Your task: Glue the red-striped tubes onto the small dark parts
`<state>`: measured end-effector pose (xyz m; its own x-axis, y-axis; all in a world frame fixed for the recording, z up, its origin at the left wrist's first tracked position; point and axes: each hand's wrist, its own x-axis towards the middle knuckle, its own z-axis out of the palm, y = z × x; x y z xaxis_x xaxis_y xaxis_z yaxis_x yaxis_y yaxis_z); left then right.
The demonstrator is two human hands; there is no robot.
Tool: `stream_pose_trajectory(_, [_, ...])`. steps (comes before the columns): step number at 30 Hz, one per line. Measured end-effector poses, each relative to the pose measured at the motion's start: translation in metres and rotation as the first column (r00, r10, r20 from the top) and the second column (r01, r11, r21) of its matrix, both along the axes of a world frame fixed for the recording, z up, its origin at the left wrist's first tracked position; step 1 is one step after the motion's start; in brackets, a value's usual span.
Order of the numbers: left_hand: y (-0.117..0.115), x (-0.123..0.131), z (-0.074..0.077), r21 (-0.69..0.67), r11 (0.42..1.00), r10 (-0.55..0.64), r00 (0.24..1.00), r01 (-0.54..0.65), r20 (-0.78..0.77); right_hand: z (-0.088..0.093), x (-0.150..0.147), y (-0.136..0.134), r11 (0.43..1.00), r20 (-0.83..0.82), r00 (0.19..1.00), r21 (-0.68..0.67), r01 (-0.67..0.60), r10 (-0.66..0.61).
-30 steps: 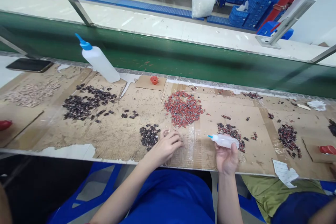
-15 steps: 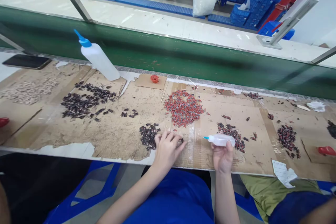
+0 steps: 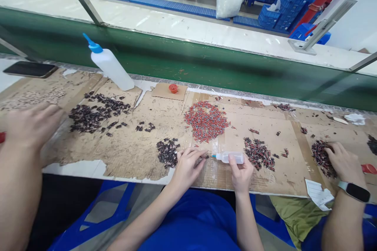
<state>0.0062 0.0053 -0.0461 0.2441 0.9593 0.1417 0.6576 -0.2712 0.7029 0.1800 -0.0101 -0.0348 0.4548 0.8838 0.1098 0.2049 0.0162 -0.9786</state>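
My left hand [image 3: 188, 166] rests at the cardboard, its thumb and fingers pinched around a small dark part [image 3: 206, 157]. Just left of it lies a pile of small dark parts [image 3: 167, 153]. In my right hand [image 3: 242, 172] is a small clear squeeze bottle [image 3: 232, 157], held on its side. Its thin blue tip points left and sits close to the part in my left fingers; whether they touch I cannot tell. A heap of small red-and-black pieces [image 3: 206, 121] lies beyond my hands. Right of the bottle is a pile of mixed dark and red pieces [image 3: 259, 153].
A large white bottle with a blue nozzle [image 3: 112, 68] stands at the back left, near a phone [image 3: 30, 69]. A red cap [image 3: 173, 88] sits on a cardboard scrap. Co-workers' hands reach in at left [image 3: 32, 125] and right [image 3: 344, 162]. A green belt [image 3: 188, 62] runs behind.
My right hand has brought the small bottle left and slightly down, tip toward my left fingers. My left hand has barely moved. Co-workers' hands have entered at both sides.
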Motion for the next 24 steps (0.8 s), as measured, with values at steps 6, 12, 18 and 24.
stream_pose_trajectory(6, [0.0005, 0.0011, 0.0012, -0.022, 0.999, 0.036, 0.999, -0.036, 0.017, -0.0016, 0.0009, -0.0014, 0.998, 0.044, 0.998, -0.041, -0.045, 0.047])
stream_pose_trajectory(12, [0.0003, 0.0016, 0.0022, -0.04, 0.998, 0.041, 0.999, -0.041, 0.007, -0.0006, 0.001, -0.0012, 0.995, 0.089, 0.993, -0.068, -0.074, 0.08])
stream_pose_trajectory(18, [0.0004, 0.002, 0.0044, -0.081, 0.995, 0.058, 0.998, -0.055, 0.029, -0.0024, 0.0009, -0.0022, 0.997, 0.079, 0.995, -0.06, -0.049, 0.053])
stream_pose_trajectory(24, [-0.0006, 0.0025, 0.0054, -0.107, 0.992, 0.073, 0.996, -0.068, 0.043, -0.0021, 0.0014, -0.0018, 0.997, 0.052, 0.997, -0.059, -0.056, 0.059])
